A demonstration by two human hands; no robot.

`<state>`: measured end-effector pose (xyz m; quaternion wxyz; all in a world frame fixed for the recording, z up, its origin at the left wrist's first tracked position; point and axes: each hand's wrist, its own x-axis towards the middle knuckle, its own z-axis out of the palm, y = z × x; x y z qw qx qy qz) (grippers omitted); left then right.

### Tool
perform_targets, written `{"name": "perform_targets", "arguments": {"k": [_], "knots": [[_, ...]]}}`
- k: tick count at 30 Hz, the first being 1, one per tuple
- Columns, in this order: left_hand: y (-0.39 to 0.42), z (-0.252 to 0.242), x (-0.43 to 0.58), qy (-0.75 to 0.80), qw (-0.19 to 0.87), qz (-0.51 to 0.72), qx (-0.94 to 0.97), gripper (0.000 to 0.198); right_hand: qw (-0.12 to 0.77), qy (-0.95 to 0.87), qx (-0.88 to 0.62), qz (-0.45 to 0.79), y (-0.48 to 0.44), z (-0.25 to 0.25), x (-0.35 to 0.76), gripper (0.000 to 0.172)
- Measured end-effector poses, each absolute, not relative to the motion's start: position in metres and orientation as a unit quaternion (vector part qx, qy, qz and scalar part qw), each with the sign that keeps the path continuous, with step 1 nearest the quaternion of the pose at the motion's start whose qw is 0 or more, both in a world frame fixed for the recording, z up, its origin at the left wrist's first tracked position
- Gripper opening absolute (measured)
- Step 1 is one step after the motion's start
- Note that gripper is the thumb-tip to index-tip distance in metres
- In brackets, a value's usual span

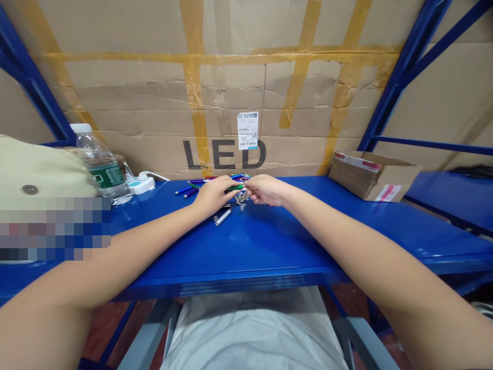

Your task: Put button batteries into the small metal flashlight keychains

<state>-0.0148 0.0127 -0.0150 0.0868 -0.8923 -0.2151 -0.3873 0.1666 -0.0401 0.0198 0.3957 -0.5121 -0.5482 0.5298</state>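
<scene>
Left hand and right hand closed on a green pen (metal bits beneath).

Bright, even light, seems to come from above, with only soft shadows under my left hand and right hand, a broad pale glare on the blue steel shelf, and small highlights on the water bottle. Wide-angle distortion is heavy: the blue uprights splay outward toward the top, and my right forearm balloons toward the bottom corner. The small pens and barcode label print go soft, and a pixelated mosaic block covers part of the left side.
</scene>
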Motion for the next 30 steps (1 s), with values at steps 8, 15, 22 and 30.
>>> {"name": "perform_targets", "arguments": {"k": [8, 15, 22, 30], "knots": [[0.016, -0.016, -0.020, -0.300, 0.048, -0.336, -0.892, 0.022, 0.225, -0.771, -0.544, 0.242, -0.070, 0.039, 0.173, 0.012], [0.015, -0.013, -0.022, -0.313, -0.009, -0.367, -0.876, 0.022, 0.063, -0.888, -0.433, 0.141, -0.066, 0.022, 0.167, 0.010], [0.027, -0.008, -0.033, -0.351, -0.009, -0.360, -0.865, 0.022, 0.099, -0.862, -0.497, 0.019, -0.049, 0.012, 0.172, 0.013], [0.032, -0.006, -0.039, -0.325, -0.011, -0.373, -0.869, 0.019, 0.137, -0.917, -0.372, -0.032, -0.017, 0.013, 0.135, 0.021]]}}
